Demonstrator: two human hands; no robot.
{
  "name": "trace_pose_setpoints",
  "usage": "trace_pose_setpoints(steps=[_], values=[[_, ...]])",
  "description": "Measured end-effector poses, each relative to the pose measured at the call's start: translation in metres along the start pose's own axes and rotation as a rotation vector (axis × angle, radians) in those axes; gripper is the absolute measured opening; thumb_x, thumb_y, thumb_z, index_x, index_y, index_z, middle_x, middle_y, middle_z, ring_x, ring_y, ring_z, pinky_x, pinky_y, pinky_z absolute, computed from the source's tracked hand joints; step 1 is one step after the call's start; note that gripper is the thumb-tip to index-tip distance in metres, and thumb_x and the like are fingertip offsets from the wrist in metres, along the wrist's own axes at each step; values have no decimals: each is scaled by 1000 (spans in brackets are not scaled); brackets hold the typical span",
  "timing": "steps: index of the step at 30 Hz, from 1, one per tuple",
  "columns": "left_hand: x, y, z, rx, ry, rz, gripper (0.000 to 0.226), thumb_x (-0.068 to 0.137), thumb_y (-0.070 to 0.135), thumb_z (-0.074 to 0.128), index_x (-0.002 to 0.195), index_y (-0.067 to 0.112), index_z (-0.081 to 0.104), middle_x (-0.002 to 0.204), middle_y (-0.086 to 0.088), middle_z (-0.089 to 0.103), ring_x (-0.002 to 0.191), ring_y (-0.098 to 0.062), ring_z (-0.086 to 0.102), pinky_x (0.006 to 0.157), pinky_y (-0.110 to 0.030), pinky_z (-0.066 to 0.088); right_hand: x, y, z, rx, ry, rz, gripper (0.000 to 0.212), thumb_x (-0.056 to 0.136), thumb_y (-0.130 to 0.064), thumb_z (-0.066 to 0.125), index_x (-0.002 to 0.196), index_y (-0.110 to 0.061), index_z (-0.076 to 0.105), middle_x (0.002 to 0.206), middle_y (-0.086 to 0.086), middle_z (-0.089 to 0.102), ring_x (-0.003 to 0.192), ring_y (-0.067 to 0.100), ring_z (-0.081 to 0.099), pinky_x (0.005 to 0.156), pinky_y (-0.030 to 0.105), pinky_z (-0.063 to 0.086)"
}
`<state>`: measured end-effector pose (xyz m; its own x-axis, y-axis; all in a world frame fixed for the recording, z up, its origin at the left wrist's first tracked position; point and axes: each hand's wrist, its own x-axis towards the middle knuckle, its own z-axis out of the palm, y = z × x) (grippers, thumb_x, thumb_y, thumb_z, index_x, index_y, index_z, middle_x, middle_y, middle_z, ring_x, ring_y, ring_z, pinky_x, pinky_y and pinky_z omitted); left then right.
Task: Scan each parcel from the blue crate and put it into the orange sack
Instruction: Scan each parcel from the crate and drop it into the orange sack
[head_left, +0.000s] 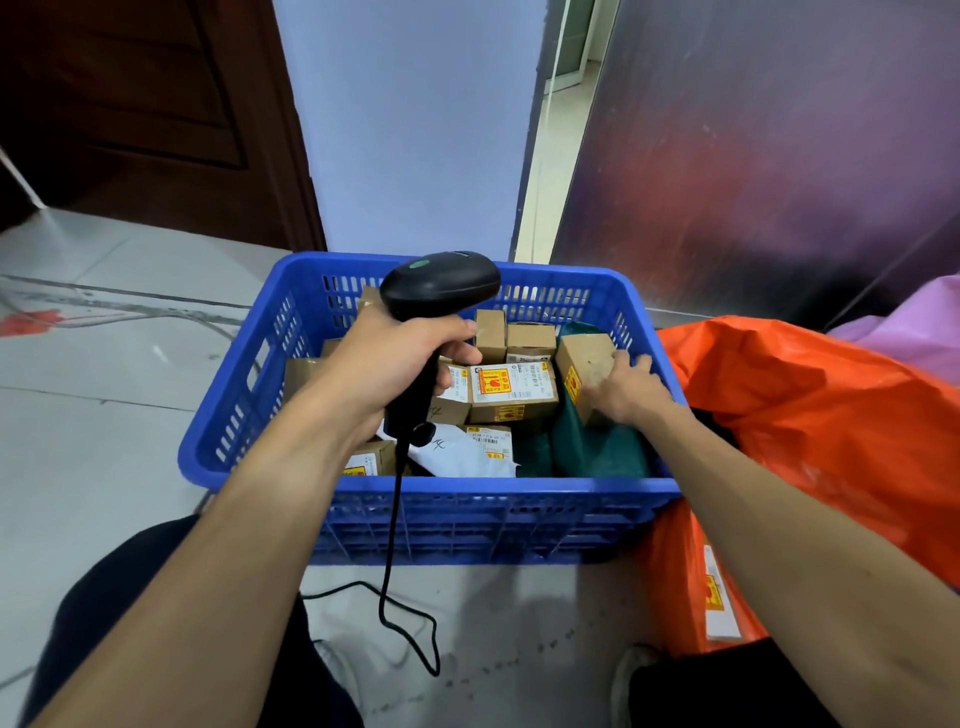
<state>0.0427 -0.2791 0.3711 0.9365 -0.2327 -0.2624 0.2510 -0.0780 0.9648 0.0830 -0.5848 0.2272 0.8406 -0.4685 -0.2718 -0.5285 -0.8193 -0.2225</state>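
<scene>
A blue crate (249, 395) stands on the floor in front of me, holding several small cardboard parcels, a white mailer (457, 452) and green bags (597, 447). My left hand (395, 364) grips a black barcode scanner (439, 286) above the crate, its head pointing away from me. My right hand (626, 387) reaches into the crate's right side and holds a tilted cardboard parcel (582, 364) with a yellow sticker. The orange sack (810, 415) lies open just right of the crate.
The scanner's black cable (387, 571) hangs down and loops on the tiled floor (104, 389). A white wall, a dark wooden door (145, 104) and a metal panel (753, 156) stand behind the crate. My knees are at the bottom. Pink fabric (914, 332) lies behind the sack.
</scene>
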Motion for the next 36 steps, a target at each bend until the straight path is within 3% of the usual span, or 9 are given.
trace_pose_setpoints(steps=[6,12,16,19,22,25,28,32,36], values=[[-3,0,-7,-14,16,30,17,94,16,75,110,13,73,89,-14,80,58,-17,56,55,-27,48,-18,18,14,-115,-39,-36,74,101,-53,49,151,-4,29,148,28,38,136,47,42,110,52,38],[0,1,-13,-52,46,69,20,94,19,75,114,12,73,88,-10,81,61,-15,65,68,-30,56,-34,3,-23,-81,-16,-28,93,92,-69,51,154,-2,29,153,27,41,139,43,43,111,46,38],[0,2,-5,-86,55,98,30,95,34,75,120,17,72,95,-6,82,87,-20,78,80,-31,61,-40,-7,-68,141,19,-51,105,71,-91,34,127,-6,59,126,20,67,112,39,65,90,42,51],[-1,1,1,-128,91,145,29,94,40,76,118,24,72,98,-5,82,98,-22,78,94,-43,60,-66,-12,-102,456,51,-115,66,83,-72,40,92,-11,64,95,17,70,83,33,65,77,46,56],[-4,2,8,-178,117,163,30,93,40,77,118,24,72,101,-4,82,98,-22,78,104,-51,55,-100,-5,-123,884,-1,-88,39,95,-51,46,98,-17,65,91,9,68,82,24,63,74,43,54],[-16,3,23,-238,105,174,31,91,39,78,117,24,71,105,-5,82,96,-24,79,101,-48,57,-134,11,-131,1152,-46,-78,42,93,-54,46,102,-19,67,85,5,74,80,23,66,70,36,48],[-30,-3,37,-246,107,163,32,89,41,80,116,26,71,108,-2,81,97,-22,79,99,-48,58,-159,22,-130,1374,-97,-57,48,92,-57,45,111,-21,71,97,11,73,84,25,64,67,35,46],[-48,-9,47,-250,141,85,44,84,44,83,121,24,72,109,-1,80,96,-16,77,92,-43,57,-183,31,-125,1510,-124,-54,52,94,-58,40,116,-23,71,103,15,74,87,26,64,67,34,44],[-64,-15,54,-352,44,65,29,93,22,77,122,16,75,110,-12,80,85,-20,73,83,-36,55,-200,38,-119,1553,-232,-54,56,94,-62,42,119,-21,70,99,14,75,74,21,68,68,34,45]])
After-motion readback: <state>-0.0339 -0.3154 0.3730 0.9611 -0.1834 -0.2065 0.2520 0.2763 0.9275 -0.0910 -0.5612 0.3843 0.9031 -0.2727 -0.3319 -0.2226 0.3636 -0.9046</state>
